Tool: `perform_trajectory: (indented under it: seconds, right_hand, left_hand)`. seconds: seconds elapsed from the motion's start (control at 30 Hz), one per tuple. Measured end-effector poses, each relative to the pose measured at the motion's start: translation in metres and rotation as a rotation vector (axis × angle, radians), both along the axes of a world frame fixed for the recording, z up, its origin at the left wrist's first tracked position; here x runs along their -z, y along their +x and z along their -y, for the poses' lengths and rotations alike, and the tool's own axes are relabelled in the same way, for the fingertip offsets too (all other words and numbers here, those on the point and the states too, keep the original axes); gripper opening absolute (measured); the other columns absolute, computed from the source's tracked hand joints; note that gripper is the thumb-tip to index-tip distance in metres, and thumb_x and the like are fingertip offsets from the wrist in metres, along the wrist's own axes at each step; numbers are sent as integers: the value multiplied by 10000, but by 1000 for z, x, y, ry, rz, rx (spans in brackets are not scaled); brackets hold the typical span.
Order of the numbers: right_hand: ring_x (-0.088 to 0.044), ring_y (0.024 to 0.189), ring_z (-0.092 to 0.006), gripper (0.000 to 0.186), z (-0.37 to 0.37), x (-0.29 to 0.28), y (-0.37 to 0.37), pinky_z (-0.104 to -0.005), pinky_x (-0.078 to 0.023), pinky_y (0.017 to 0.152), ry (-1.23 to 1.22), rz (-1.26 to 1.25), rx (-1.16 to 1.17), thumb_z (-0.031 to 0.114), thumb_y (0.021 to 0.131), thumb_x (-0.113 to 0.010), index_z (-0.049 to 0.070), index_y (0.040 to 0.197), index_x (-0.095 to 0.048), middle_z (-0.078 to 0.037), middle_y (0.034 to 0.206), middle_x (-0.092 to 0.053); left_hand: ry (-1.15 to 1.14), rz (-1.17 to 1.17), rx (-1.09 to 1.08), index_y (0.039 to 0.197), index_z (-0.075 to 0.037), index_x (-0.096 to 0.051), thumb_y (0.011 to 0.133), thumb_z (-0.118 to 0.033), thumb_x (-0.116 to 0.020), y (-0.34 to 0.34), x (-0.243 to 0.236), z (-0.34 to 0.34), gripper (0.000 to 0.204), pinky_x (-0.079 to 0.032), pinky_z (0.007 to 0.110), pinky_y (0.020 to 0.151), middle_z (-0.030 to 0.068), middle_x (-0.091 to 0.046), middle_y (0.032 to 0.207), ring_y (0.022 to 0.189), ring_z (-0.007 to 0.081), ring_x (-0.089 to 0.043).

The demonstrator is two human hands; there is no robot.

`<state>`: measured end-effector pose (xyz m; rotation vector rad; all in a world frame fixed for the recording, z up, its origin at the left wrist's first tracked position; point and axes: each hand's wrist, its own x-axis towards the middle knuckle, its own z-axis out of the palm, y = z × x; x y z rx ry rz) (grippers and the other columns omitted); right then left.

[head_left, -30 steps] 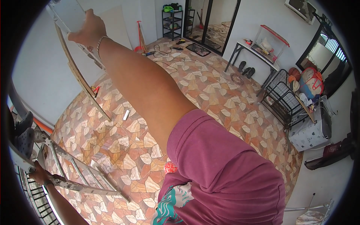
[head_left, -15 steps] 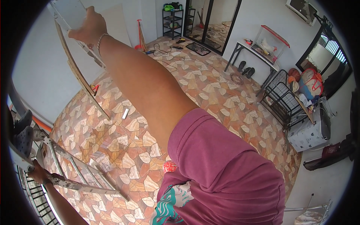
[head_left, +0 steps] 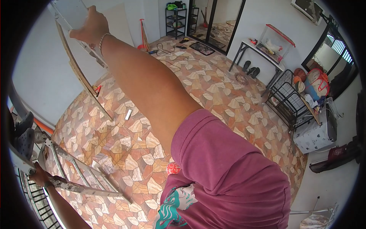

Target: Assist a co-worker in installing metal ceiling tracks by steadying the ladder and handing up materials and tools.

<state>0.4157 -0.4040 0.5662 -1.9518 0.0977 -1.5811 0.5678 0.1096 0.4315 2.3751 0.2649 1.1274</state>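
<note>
My right hand [head_left: 91,28], wearing a braided bracelet, is raised at the upper left, fingers wrapped round a white flat panel [head_left: 68,11] that runs out of view. My left hand [head_left: 39,174] grips a rail of a paint-spotted aluminium ladder [head_left: 76,188] at the lower left. Grey perforated clogs [head_left: 23,143] rest just above that hand. A long narrow wooden strip [head_left: 85,82] stands below the panel near the wall, beside a small red-handled tool [head_left: 98,91].
The stone-patterned floor [head_left: 148,183] holds cords [head_left: 164,49], shoes [head_left: 252,72] and a white strip [head_left: 128,114]. Along the walls are a black shelf [head_left: 175,21], mirrored doors [head_left: 215,26], a table with a cage [head_left: 272,49], and a black wire rack [head_left: 286,97] with balls and bags.
My right hand and forearm have risen very slightly in the picture along with the panel. My left hand still grips the ladder.
</note>
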Motion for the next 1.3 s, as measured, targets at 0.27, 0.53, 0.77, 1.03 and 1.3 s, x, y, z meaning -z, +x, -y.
perform_trajectory:
  seconds: [0.27,0.53,0.77,1.03,1.3]
  right_hand:
    - [-605,598,-228,588,-5,0,-8,-296,-516,590,16,-38,6,280,521,-706,-51,905,-407,-143,699,-591]
    - [-610,656,-247,597,-6,-2,-9,-302,-514,630,52,-48,-13,283,514,-715,-50,903,-407,-157,752,-594]
    - [-610,661,-248,601,-5,0,-5,-307,-515,624,23,-31,0,287,514,-717,-48,904,-406,-162,763,-593]
    - [-609,650,-254,610,-5,0,-3,-310,-513,619,39,-49,-24,285,507,-718,-51,909,-407,-166,761,-592]
    - [-607,632,-251,612,-4,1,-3,-307,-514,603,23,-28,-16,296,500,-718,-51,901,-412,-161,745,-594]
  left_hand:
    - [35,-12,-13,1132,80,-375,583,-608,-643,-6,-1,4,920,-443,458,767,222,-560,1019,904,385,-559]
    - [1,1,18,1142,72,-367,591,-606,-637,1,2,-2,915,-445,456,766,223,-559,1019,897,385,-560]
    - [13,13,-13,1142,76,-365,597,-602,-635,0,1,1,911,-454,452,751,222,-560,1024,891,383,-565]
    - [11,12,-13,1137,70,-380,591,-595,-645,0,1,2,900,-448,460,753,219,-568,1008,889,381,-565]
    - [-2,31,16,1135,60,-395,582,-589,-654,1,3,0,891,-441,468,764,214,-569,1011,903,384,-561]
